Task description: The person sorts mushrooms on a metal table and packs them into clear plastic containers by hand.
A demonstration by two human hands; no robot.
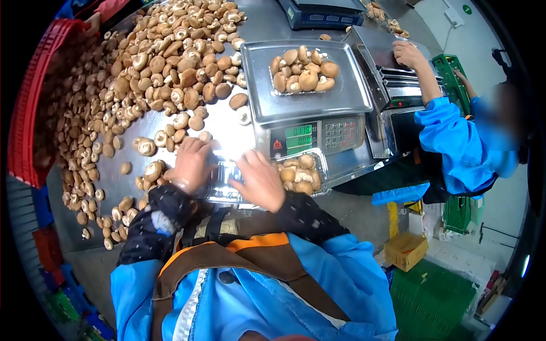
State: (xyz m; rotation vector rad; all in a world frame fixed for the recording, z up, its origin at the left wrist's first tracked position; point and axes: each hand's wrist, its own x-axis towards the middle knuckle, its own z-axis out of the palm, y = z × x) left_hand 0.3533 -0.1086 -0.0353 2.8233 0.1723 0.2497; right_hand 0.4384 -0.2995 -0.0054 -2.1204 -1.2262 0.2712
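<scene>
My left hand rests at the left side of a clear plastic tray at the table's front edge. On the tray's right side lies my right hand, its fingers spread. Just right of that hand, a second clear tray holds mushrooms. Behind, a digital scale with lit green digits has a steel pan, on which stands a tray of mushrooms. Whether my left hand grips the tray's edge is hard to see; its fingers are partly apart.
A large heap of mushrooms covers the table's left and back. A red crate stands at far left. Another scale is at the back. At right, a co-worker's hand is over a steel machine.
</scene>
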